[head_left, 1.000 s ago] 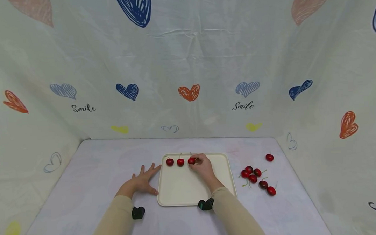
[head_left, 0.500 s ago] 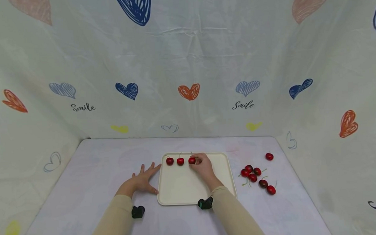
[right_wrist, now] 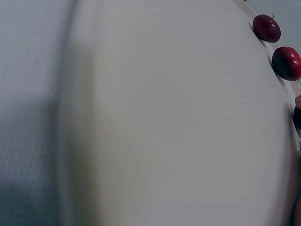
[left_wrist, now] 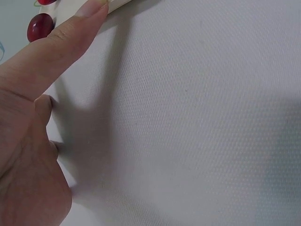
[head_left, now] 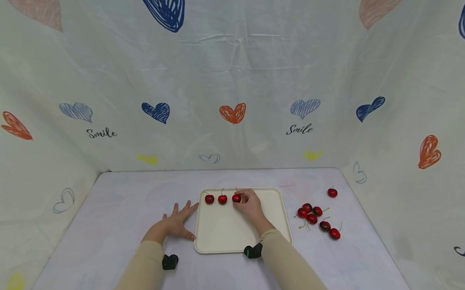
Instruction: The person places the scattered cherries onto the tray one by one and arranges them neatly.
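Observation:
A cream rectangular tray (head_left: pixel 220 232) lies on the table, two red cherries standing in a row along its far edge: one at the left corner (head_left: pixel 209 199) and one beside it (head_left: pixel 222 199). My right hand (head_left: pixel 252 207) reaches over the tray and pinches a third cherry (head_left: pixel 236 198) between thumb and fingers at the right end of that row. With fingers spread, my left hand (head_left: pixel 175 223) rests at the tray's left side, thumb and a fingertip at its rim. The left wrist view shows the left thumb (left_wrist: pixel 70 40) on the tray's edge, near a dark red cherry (left_wrist: pixel 40 27).
Right of the tray several stemmed cherries (head_left: pixel 311 219) lie in a loose cluster on the white table (head_left: pixel 141 188). A single cherry (head_left: pixel 332 192) sits apart, farther back. A cloth backdrop (head_left: pixel 261 83) printed with hearts rises behind and along the sides.

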Available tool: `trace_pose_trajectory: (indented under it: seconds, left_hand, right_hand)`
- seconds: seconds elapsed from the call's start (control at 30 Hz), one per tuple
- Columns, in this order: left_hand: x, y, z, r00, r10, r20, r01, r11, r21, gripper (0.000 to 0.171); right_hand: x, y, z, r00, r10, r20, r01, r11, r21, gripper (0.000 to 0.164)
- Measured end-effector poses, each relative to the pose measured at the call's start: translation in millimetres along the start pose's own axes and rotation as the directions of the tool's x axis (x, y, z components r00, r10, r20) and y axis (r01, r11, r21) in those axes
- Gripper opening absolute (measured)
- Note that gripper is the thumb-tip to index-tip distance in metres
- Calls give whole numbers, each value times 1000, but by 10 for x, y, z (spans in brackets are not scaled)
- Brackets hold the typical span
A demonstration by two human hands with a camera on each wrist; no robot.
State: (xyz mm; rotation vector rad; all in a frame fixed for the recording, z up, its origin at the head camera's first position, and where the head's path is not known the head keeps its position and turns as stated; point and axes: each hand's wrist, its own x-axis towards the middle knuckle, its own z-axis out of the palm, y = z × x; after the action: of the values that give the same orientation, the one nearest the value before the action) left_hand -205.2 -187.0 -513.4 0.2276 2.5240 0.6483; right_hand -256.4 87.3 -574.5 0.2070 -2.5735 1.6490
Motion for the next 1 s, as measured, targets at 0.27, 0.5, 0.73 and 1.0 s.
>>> trace_pose_trajectory:
  seconds: [0.27, 0.5, 0.73, 1.0]
  left_hand:
    - [-2, 31, -1, 1000, -7, 1, 7, 1000, 5, 111]
    - [-8, 25, -10, 1000, -7, 8, 7, 1000, 12, 110]
    - [-8, -17, -10, 1000, 17, 7, -17, 1000, -1, 110]
    - [15, -19, 24, 1000, 11, 4, -11, 1000, 2, 112]
  right_hand:
    - [8, -22, -43, 1000, 23, 14, -23, 1000, 13, 30]
    - [0, -93, -98, 999, 16, 51, -17, 999, 27, 38]
    - [-20, -141, -222, 995, 23, 98, -17, 998, -59, 40]
    - [-69, -181, -469, 989, 60, 138, -48, 995, -85, 36]
